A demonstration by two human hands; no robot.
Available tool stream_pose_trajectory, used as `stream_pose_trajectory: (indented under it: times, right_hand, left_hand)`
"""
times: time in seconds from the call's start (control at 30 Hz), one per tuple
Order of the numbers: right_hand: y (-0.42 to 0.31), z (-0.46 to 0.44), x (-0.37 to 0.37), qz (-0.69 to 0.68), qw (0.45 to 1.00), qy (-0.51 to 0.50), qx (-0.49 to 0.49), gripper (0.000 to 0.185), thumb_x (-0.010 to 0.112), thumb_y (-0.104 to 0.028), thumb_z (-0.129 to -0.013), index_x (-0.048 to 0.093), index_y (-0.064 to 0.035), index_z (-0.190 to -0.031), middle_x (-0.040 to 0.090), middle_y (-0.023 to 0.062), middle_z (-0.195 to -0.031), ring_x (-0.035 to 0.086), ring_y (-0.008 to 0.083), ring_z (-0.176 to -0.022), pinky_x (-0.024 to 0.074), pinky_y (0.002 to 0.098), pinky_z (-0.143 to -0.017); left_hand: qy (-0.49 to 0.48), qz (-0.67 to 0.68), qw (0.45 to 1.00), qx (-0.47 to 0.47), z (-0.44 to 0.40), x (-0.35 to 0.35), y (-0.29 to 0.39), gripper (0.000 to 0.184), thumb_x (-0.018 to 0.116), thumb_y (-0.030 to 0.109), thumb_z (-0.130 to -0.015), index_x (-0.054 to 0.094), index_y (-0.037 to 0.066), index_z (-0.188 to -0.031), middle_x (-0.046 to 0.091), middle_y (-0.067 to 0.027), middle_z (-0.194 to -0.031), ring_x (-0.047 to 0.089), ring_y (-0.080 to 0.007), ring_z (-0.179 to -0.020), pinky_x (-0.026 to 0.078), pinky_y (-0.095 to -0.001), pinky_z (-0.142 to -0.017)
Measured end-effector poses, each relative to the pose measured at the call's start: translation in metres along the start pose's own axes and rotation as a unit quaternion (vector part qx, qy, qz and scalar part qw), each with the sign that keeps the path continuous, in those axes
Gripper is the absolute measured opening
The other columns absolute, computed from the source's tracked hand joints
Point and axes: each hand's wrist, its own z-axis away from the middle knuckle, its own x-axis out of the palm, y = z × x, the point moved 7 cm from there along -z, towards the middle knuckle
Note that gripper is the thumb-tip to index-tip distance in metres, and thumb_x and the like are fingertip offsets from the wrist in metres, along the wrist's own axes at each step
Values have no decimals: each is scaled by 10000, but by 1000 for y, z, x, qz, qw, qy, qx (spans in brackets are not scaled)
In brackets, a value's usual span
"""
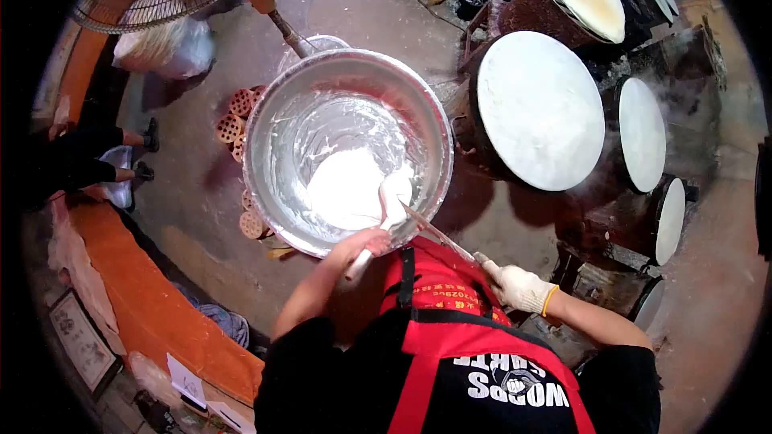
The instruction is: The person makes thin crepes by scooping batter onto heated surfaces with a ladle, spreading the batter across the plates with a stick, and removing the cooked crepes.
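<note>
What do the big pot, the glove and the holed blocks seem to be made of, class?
Big pot: metal, perhaps aluminium or steel; silvery, dull sheen.
Glove: probably knitted cotton; matte, off-white, soft-looking.
Holed blocks: possibly fired clay; reddish-brown, matte.

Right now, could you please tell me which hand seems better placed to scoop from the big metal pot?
Probably the left hand: it grips the ladle, whose coated head is over the pot. The gloved right hand is beyond the rim, holding a thin stick.
</note>
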Motion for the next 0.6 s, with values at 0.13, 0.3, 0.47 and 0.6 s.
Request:
stream_pose_trajectory:
  times: [0.13,0.3,0.47,0.6]
  right_hand:
    - [12,27,11,140,988,35,-55,752,495,-165,-848,34,-178,-1442,589,252,-936,615,392,-780,495,471,-670]
    - [17,62,13,208,960,96,-158,818,533,-141,-812,22,-216,-1447,573,219,-963,626,367,-776,521,454,-628]
    - [11,87,10,260,913,173,-262,869,555,-135,-790,-1,-257,-1447,557,196,-932,629,352,-755,527,448,-602]
    - [-18,112,-13,307,858,272,-308,847,508,-94,-804,-10,-282,-1447,550,198,-967,628,345,-795,525,420,-646]
  left_hand:
    - [-150,296,941,65,51,55,-37,67,441,47,-897,416,45,-836,351,18,-582,299,-37,-405,241,-156,-302]
    - [-127,279,896,321,148,110,-61,62,409,43,-902,389,34,-844,354,11,-613,315,-25,-396,271,-150,-276]
    - [-131,246,851,445,259,180,-98,84,389,24,-916,416,3,-993,348,5,-626,311,-17,-397,261,-138,-269]
    - [119,0,809,575,374,225,-109,74,474,75,-912,415,38,-935,374,26,-619,293,5,-388,208,-119,-262]
